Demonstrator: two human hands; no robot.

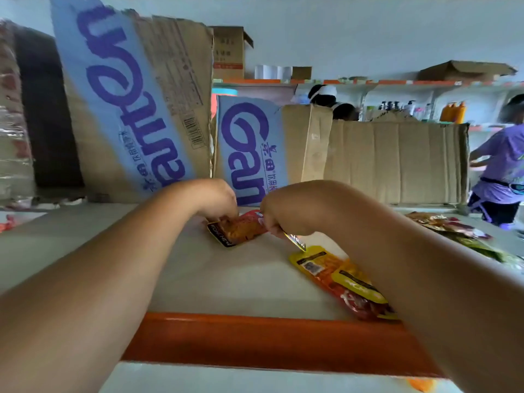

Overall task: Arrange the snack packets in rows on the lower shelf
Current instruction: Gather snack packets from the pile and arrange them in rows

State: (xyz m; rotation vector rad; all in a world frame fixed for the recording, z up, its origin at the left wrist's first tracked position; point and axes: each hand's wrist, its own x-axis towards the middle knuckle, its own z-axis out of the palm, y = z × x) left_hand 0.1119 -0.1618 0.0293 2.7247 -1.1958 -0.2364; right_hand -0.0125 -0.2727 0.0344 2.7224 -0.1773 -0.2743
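Observation:
Both my arms reach over the pale shelf (226,276) toward its back. My left hand (217,198) rests its fingertips on the far end of a red-orange snack packet (241,229) lying flat on the shelf. My right hand (279,212) is closed around another packet, whose black-and-yellow end (296,241) sticks out below the fist. Two more packets, yellow and red (340,279), lie overlapping beside my right forearm. A loose heap of packets (453,229) lies at the shelf's right, partly hidden by my arm.
Flattened cardboard boxes with blue print (136,103) (249,148) and a plain one (397,163) stand along the shelf's back. An orange front rail (269,341) edges the shelf. A person in a purple shirt (502,163) stands at the far right by other shelves.

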